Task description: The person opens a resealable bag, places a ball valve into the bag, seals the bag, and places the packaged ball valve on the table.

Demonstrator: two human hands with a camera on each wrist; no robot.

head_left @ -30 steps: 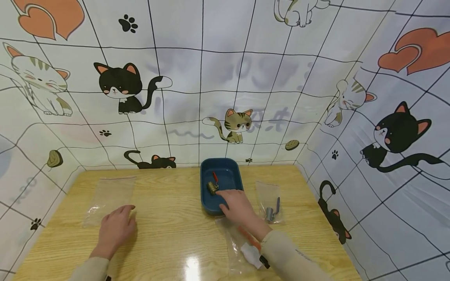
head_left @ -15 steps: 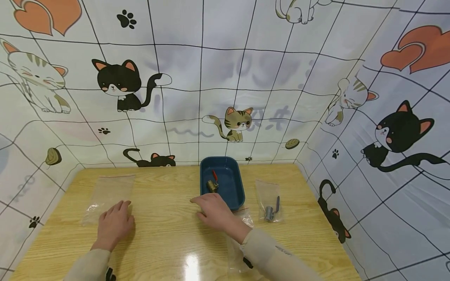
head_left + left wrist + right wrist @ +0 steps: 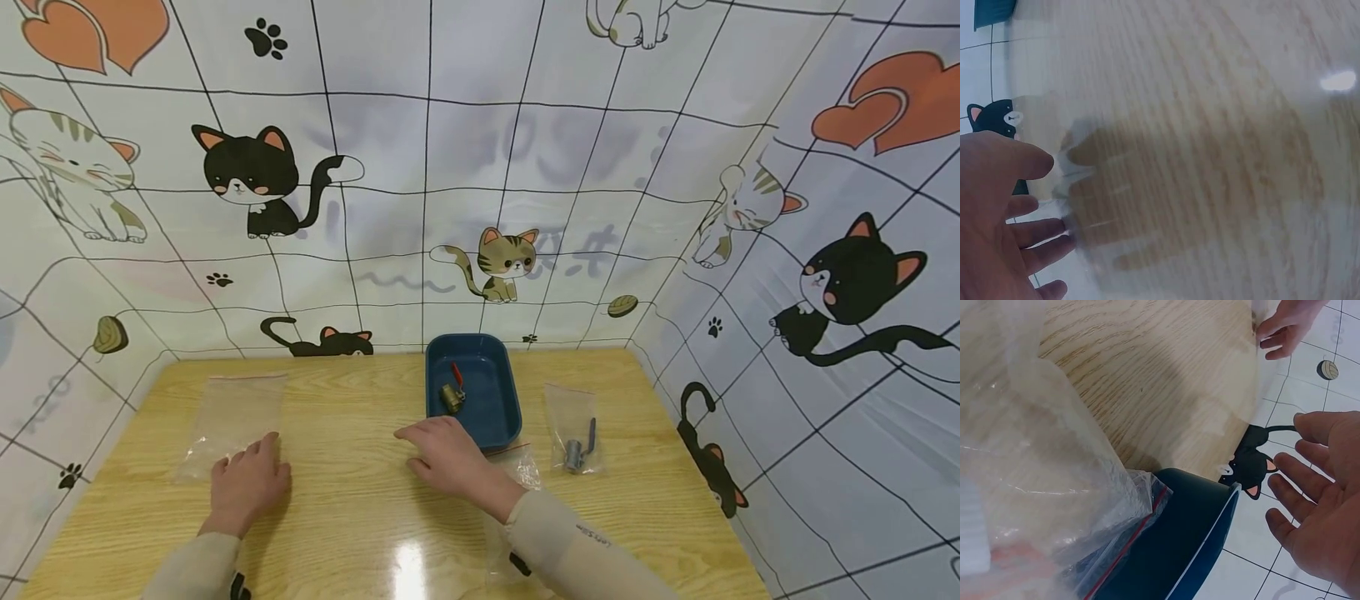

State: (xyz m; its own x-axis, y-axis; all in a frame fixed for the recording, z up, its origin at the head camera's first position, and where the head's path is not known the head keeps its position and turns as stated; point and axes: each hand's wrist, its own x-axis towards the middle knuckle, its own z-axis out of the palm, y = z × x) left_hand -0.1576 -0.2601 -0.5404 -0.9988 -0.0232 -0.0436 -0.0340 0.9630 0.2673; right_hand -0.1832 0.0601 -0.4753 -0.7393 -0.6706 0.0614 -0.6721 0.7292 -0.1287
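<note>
My left hand (image 3: 247,487), fingers loosely bent, is at the near right corner of a clear zip bag (image 3: 236,412). The left wrist view shows the same hand (image 3: 1010,219) holding nothing above the table; contact with the bag cannot be told. My right hand (image 3: 448,457), fingers relaxed and holding nothing, hovers at the near left corner of a blue plastic bin (image 3: 491,404). A brass ball valve (image 3: 452,398) with a red lever lies inside that bin. Beneath my right forearm is another clear zip bag (image 3: 1066,462), mostly hidden in the head view, with a white and an orange-red item.
To the right of the bin, a small clear bag (image 3: 558,408) holds a grey valve (image 3: 574,455) with a dark blue lever. The wooden table (image 3: 352,467) meets cat-printed cloth walls (image 3: 390,217) at its back and sides.
My right hand has left the inside of the bin near the brass valve and moved left and toward me. The valve stays in the bin. My left hand has hardly moved.
</note>
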